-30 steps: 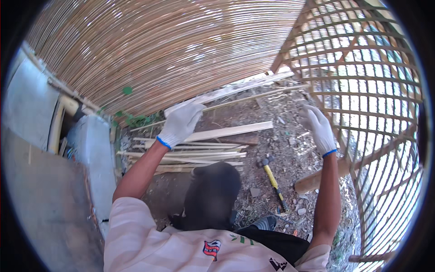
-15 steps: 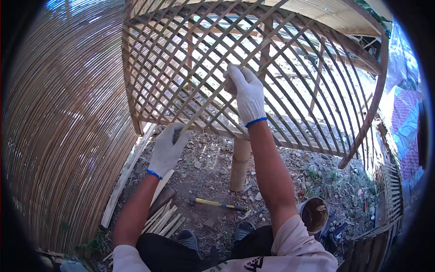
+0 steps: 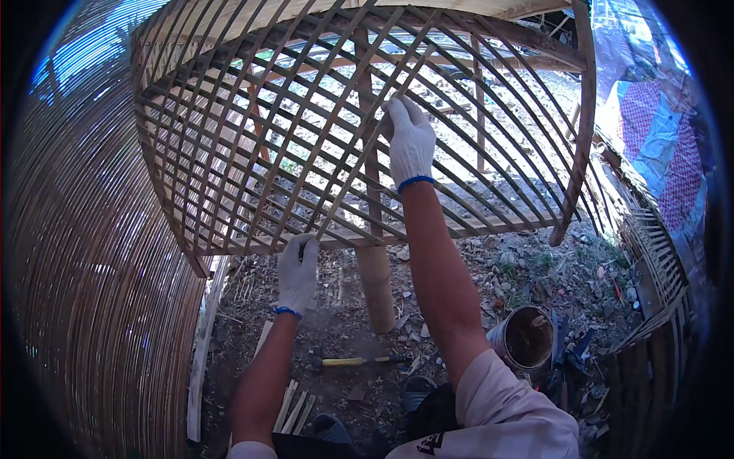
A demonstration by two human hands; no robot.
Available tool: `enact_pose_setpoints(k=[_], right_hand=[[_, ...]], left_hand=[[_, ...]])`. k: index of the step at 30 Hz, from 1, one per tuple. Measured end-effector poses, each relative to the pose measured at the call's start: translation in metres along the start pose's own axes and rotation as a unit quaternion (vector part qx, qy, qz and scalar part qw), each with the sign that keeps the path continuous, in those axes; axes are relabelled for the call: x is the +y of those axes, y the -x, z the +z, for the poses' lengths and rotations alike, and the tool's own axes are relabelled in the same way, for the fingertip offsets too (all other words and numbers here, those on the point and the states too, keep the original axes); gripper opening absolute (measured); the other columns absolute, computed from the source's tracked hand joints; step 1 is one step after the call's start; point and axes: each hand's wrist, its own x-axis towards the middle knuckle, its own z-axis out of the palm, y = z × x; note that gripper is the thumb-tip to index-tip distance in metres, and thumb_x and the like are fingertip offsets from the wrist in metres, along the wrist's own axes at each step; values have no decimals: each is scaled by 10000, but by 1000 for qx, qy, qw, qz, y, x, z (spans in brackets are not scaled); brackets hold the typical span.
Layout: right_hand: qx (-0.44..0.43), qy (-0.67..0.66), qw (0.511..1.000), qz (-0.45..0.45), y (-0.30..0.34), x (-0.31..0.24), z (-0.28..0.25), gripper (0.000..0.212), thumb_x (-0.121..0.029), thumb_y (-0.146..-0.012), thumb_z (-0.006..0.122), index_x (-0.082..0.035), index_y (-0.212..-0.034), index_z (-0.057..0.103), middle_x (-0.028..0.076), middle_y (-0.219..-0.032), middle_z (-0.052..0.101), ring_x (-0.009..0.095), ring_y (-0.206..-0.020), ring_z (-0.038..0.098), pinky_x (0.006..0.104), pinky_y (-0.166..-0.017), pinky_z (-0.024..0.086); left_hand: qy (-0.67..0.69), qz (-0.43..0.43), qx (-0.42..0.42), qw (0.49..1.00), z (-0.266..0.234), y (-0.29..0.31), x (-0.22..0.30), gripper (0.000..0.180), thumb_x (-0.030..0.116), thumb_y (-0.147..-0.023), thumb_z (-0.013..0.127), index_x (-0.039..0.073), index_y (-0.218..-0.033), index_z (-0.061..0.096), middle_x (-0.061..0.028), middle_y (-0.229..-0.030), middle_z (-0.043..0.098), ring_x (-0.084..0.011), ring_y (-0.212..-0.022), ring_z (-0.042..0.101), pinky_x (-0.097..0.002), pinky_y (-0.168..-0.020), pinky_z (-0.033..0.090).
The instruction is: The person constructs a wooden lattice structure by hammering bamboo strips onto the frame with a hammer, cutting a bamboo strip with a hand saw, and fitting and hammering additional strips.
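Gloved right hand (image 3: 413, 141) pinched a thin strip (image 3: 350, 181) slanting over the lattice (image 3: 587, 130) at upper centre, left hand (image 3: 298, 269) sat by its lower end, grip unclear, round post (image 3: 375, 291) stood between forearms (image 3: 443, 264), yellow hammer (image 3: 344, 362) lay lower centre, bucket (image 3: 500, 340) lower right

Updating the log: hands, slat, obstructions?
Right hand gripping slat across lattice. Left hand near slat's lower end, grip unclear. Hammer on ground, out of the way.
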Motion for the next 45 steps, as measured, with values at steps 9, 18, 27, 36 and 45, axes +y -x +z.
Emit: enact_pose_setpoints(k=[9,18,27,36,45], right_hand=[[-82,67,994,2,33,-5,9,397,-276,-1019,653,34,-1254,736,53,-971,734,113,-856,649,283,-794,532],[-466,221,856,-15,77,-76,26,519,-460,-1040,615,-11,-1272,734,130,-1109,788,207,-961,763,333,-878,607],[-495,271,818,107,99,-3,30,625,-538,-1074,570,-34,-1438,635,86,-1004,767,140,-859,752,301,-758,613],[-244,28,963,107,92,-5,42,398,-352,-1070,618,20,-1181,706,61,-882,739,93,-756,681,253,-660,537],[-34,94,993,57,29,-34,-7,450,-379,-1007,621,59,-1055,716,89,-805,730,112,-667,666,263,-634,550]], left_hand=[[52,4,43,998,20,-6,22,290,209,-1089,557,-5,-1248,672,-143,-1100,665,-241,-989,630,-412,-928,499],[398,55,158,902,-32,-33,89,304,152,-1136,492,17,-1404,543,-78,-1177,625,-162,-1084,629,-323,-1000,533],[569,-33,164,805,-53,-32,85,202,172,-1128,546,70,-1295,595,-107,-1278,695,-181,-1237,680,-328,-1029,612],[634,-188,38,749,-39,-17,91,261,242,-1109,608,37,-1268,628,-111,-1181,736,-178,-1060,749,-311,-894,656],[-182,398,151,886,-20,6,92,462,102,-958,772,15,-1360,564,-168,-1322,634,-292,-1164,645,-387,-906,566]])
